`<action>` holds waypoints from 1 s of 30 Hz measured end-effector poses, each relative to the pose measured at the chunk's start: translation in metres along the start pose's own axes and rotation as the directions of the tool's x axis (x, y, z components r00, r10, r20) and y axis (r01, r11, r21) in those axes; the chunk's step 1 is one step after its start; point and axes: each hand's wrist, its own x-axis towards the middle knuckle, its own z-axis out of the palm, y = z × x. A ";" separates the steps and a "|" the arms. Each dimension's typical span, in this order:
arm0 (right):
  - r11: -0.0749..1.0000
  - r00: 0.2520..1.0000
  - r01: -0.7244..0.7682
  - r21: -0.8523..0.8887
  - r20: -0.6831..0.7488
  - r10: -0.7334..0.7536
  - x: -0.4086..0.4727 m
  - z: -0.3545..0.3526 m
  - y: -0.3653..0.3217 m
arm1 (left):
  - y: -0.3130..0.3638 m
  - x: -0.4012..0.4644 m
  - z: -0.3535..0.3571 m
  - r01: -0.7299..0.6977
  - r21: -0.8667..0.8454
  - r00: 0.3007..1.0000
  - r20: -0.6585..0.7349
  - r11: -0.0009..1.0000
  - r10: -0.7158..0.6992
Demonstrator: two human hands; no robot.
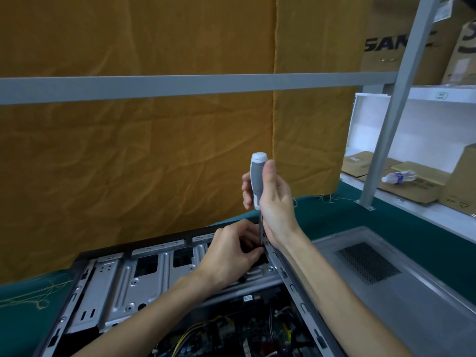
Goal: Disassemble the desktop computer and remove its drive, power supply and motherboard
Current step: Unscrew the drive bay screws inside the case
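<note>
An open desktop computer case (116, 282) lies on its side on the green table, its silver drive cage facing up. The motherboard (231, 336) with yellow and black wires shows at the bottom of the view. My right hand (273, 202) grips the grey and white handle of a screwdriver (257, 176), held upright with its shaft pointing down at the far right corner of the drive cage. My left hand (231, 253) pinches around the shaft near its tip, hiding the tip and whatever it touches.
The removed grey side panel (386, 287) with a mesh vent lies right of the case. A grey frame bar (180, 86) crosses in front of an orange cloth backdrop. Shelves at right hold cardboard boxes (412, 186) and a plastic bottle (399, 176).
</note>
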 end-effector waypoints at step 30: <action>0.989 0.983 0.145 0.016 -0.115 -0.142 -0.003 0.001 0.007 | 0.008 -0.001 -0.001 0.010 0.003 1.000 0.012 1.000 -0.010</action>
